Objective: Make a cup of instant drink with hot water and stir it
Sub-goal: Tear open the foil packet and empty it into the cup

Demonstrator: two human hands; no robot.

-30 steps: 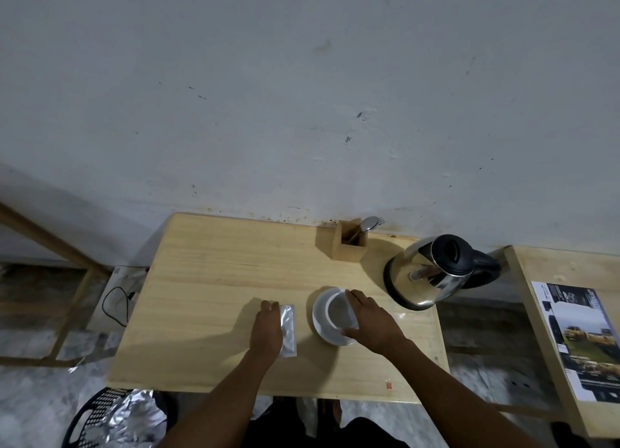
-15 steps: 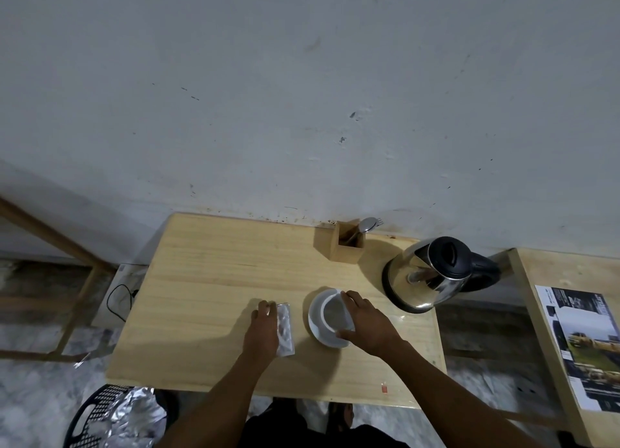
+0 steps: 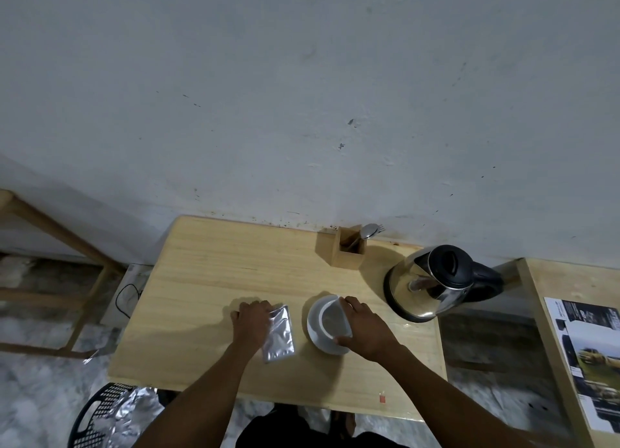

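Observation:
A white cup [image 3: 331, 321] stands on a white saucer [image 3: 315, 330] near the front middle of the wooden table [image 3: 208, 273]. My right hand [image 3: 364, 327] wraps the cup's right side, thumb and fingers on its rim. Left of the saucer lies a silver foil sachet [image 3: 280, 335]; my left hand [image 3: 251, 322] rests on its left edge, fingers over it. A steel kettle [image 3: 432, 283] with a black lid stands at the back right. A spoon [image 3: 367, 231] sticks out of a wooden holder [image 3: 347, 251] by the wall.
A second wooden table with a printed sheet [image 3: 590, 357] stands at the right. A black basket holding crumpled foil [image 3: 114, 414] sits on the floor at the front left. A wooden frame [image 3: 67, 246] and a cable [image 3: 129, 296] are left of the table.
The sachet has tilted and its near end has slid a little toward me under my left hand. My right hand stays on the cup.

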